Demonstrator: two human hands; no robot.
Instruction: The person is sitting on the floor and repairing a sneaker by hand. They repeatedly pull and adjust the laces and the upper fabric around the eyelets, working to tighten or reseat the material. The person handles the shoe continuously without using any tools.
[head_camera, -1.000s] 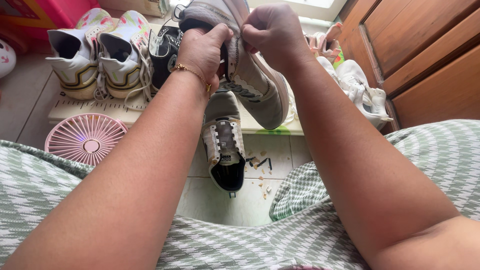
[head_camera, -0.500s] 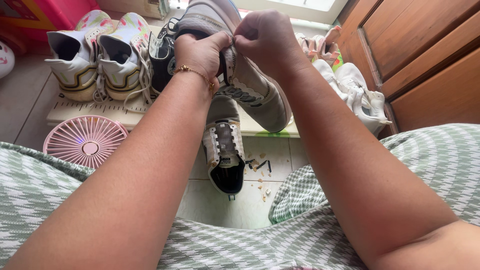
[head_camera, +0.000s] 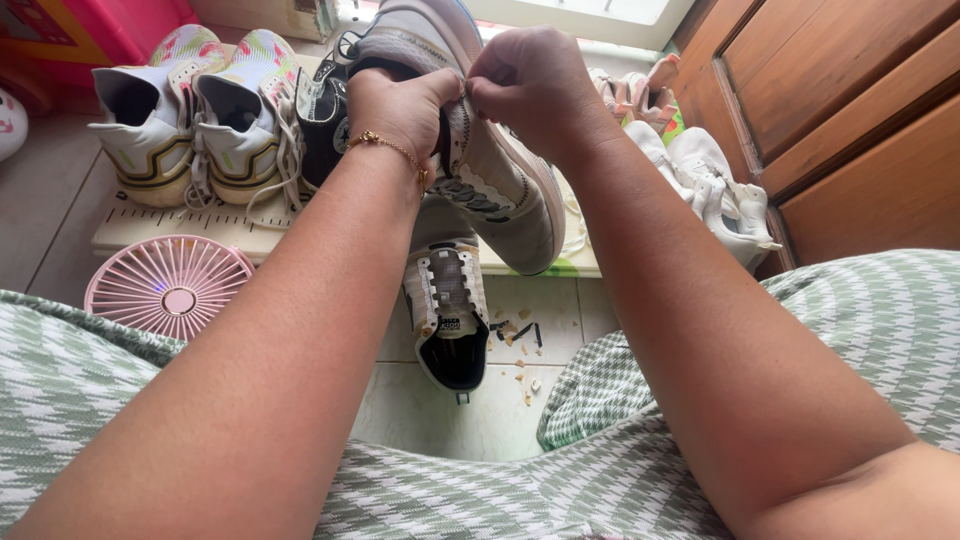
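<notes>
A grey and white sneaker (head_camera: 500, 200) is held up in the air, sole side toward the right. My left hand (head_camera: 400, 105), with a thin gold bracelet on the wrist, grips the sneaker around its opening. My right hand (head_camera: 530, 85) is closed at the sneaker's upper edge, fingertips pinched on something small there; what it pinches is hidden. Below them, the matching sneaker (head_camera: 450, 310) lies on the tiled floor with its opening toward me.
A pair of white, colourfully patterned sneakers (head_camera: 190, 120) and a black shoe (head_camera: 320, 110) stand on a low white shelf (head_camera: 170, 232). A pink round fan (head_camera: 170, 290) lies on the left. White shoes (head_camera: 710, 190) lean by a wooden cabinet (head_camera: 850, 120). Small crumbs (head_camera: 520, 350) litter the floor.
Both hands and the held sneaker have shifted slightly up and left. The right hand's fingers have closed tighter at the sneaker's upper edge.
</notes>
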